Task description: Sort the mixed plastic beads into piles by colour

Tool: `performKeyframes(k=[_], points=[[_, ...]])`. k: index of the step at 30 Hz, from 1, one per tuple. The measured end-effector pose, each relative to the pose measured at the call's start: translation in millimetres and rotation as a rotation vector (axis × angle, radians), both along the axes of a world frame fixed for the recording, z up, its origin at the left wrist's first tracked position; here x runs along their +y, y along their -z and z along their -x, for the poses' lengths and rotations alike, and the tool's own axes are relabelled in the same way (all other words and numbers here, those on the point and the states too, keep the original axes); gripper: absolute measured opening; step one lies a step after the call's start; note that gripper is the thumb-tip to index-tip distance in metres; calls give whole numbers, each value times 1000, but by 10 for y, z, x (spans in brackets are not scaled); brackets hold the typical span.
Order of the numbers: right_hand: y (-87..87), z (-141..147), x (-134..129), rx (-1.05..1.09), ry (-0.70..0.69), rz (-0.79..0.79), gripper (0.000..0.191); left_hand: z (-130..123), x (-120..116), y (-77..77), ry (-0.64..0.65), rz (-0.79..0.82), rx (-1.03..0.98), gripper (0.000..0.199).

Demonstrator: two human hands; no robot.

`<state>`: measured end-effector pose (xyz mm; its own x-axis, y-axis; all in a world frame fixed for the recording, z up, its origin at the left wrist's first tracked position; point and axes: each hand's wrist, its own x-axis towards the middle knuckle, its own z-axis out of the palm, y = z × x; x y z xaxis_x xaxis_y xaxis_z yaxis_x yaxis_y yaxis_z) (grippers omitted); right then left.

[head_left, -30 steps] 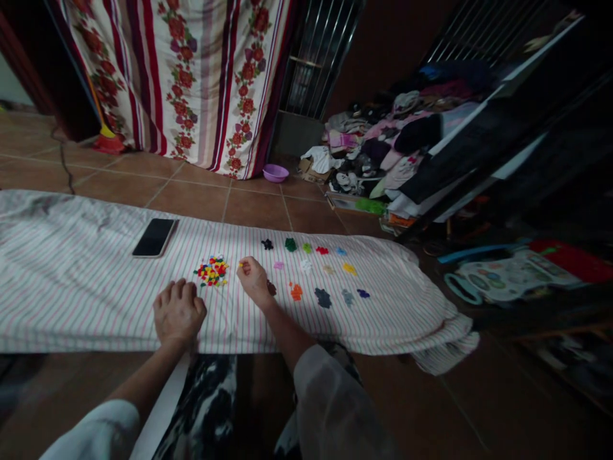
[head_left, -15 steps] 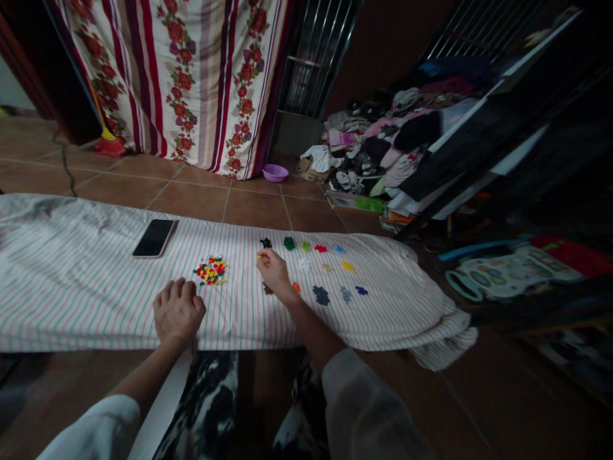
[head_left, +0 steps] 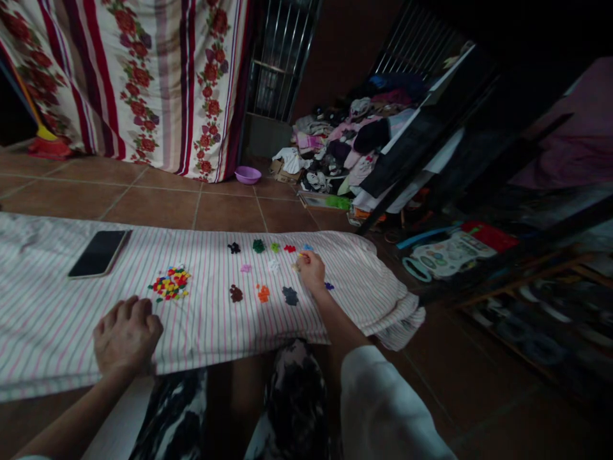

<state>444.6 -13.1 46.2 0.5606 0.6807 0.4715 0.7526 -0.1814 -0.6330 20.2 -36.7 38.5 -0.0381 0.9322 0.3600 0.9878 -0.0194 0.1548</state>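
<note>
My right hand (head_left: pixel 312 273) pinches a small yellow piece (head_left: pixel 301 255) between thumb and fingertips. It hovers over the right side of the sorted piles, near the beige pile (head_left: pixel 295 267) and partly covering what lies beneath. My left hand (head_left: pixel 128 333) rests palm down on the striped cloth's near edge, its fingers loosely bent and holding nothing. Just beyond it lies a mixed heap of tiny coloured pieces (head_left: pixel 171 284). Single-colour piles include black (head_left: pixel 234 248), dark green (head_left: pixel 258 245), red (head_left: pixel 290 248), pink (head_left: pixel 246 268), white (head_left: pixel 273 266), brown (head_left: pixel 235 293), orange (head_left: pixel 263 293) and dark grey (head_left: pixel 290 295).
A phone (head_left: pixel 99 254) lies on the striped cloth (head_left: pixel 211 326), left of the mixed heap. Beyond the cloth, a purple basin (head_left: pixel 248 175) stands on the tiled floor near a floral curtain (head_left: pixel 165 83). A heap of clothes (head_left: pixel 345 137) is at the back right.
My right hand has moved right across the piles with the yellow piece, uncovering the pink and brown ones. My left hand stays on the cloth. The whole view has shifted right.
</note>
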Motion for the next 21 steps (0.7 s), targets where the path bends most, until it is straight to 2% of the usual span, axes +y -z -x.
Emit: performKeyframes(k=[3, 7, 15, 21], points=[[-37, -354, -101, -31, 81, 70, 26, -6, 7, -10, 17, 3, -17, 31], [-9, -614, -162, -35, 121, 131, 29, 4, 24, 26, 34, -33, -32, 32], [142, -836, -85, -83, 159, 261, 30, 23, 61, 105, 29, -65, -8, 30], [206, -897, -15, -62, 191, 378, 30, 35, 74, 140, 35, -86, -12, 33]])
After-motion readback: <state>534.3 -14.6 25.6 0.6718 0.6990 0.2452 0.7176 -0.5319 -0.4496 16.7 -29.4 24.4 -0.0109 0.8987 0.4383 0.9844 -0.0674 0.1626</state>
